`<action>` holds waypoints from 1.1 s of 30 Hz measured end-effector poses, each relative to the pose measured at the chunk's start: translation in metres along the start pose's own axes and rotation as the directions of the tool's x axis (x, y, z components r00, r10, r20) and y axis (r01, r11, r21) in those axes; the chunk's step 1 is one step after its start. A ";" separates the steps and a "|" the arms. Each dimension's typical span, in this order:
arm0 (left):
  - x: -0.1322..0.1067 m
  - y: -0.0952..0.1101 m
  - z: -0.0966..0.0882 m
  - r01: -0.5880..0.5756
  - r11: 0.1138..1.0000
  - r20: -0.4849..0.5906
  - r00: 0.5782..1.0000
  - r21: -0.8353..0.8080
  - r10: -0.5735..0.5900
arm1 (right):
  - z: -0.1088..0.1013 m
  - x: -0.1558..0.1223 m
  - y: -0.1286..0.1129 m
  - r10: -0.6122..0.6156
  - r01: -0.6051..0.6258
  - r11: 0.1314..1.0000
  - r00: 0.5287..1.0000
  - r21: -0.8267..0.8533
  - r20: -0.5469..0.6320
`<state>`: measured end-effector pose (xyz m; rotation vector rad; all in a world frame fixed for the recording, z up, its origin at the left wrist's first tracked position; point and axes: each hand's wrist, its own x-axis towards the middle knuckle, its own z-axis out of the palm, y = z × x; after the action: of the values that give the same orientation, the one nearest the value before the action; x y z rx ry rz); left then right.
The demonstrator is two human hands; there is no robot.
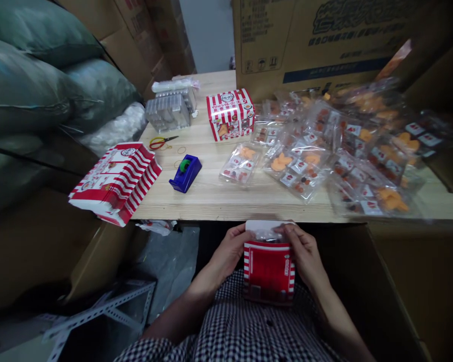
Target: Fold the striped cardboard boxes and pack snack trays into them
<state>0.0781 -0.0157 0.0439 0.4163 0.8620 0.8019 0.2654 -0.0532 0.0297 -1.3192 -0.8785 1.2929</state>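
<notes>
A red carton with white-striped edges is held upright in front of my body, below the table edge. Its white top flap stands raised at the back, and clear plastic shows in the mouth. My left hand grips the carton's left upper edge, thumb near the opening. On the other side my right hand pinches the right upper corner by the flap. What lies deeper inside the carton is hidden.
On the table are a stack of flat striped cartons, a blue tape dispenser, yellow-handled scissors, a folded striped box, clear plastic cases and many clear packets. A large cardboard box stands behind.
</notes>
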 end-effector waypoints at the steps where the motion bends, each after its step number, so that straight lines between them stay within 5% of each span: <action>1: 0.001 0.000 -0.002 0.019 1.000 -0.025 0.999 -0.019 -0.020 | 0.001 -0.002 0.000 0.035 -0.033 0.997 0.999 0.075 -0.030; 4: 0.004 -0.001 -0.004 0.053 0.997 -0.101 0.993 -0.062 -0.059 | 0.003 -0.008 -0.002 0.119 -0.077 0.954 0.984 0.290 -0.130; 7: 0.010 -0.002 -0.003 0.075 0.995 -0.076 0.994 -0.063 -0.079 | 0.001 -0.005 -0.006 0.201 -0.157 0.907 0.977 0.390 -0.075; 16: 0.028 -0.003 -0.008 0.097 0.993 0.025 0.995 -0.061 -0.096 | -0.020 0.016 -0.002 0.307 -0.311 0.843 0.948 0.440 0.083; 23: 0.033 -0.003 -0.007 0.143 0.986 0.043 0.989 -0.081 -0.140 | -0.014 0.005 -0.007 0.276 -0.259 0.853 0.961 0.454 0.031; 29: 0.045 0.005 0.008 -0.020 1.000 0.060 0.998 -0.010 0.021 | -0.007 0.006 -0.031 0.238 -0.218 0.867 0.971 0.448 0.013; 33: 0.045 0.001 0.009 -0.021 1.000 0.132 0.991 0.019 0.018 | -0.018 0.003 -0.026 0.286 -0.252 0.851 0.958 0.461 -0.004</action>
<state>0.1025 0.0189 0.0270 0.4907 0.7441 0.7757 0.2873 -0.0487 0.0526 -1.1226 -0.3055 1.5453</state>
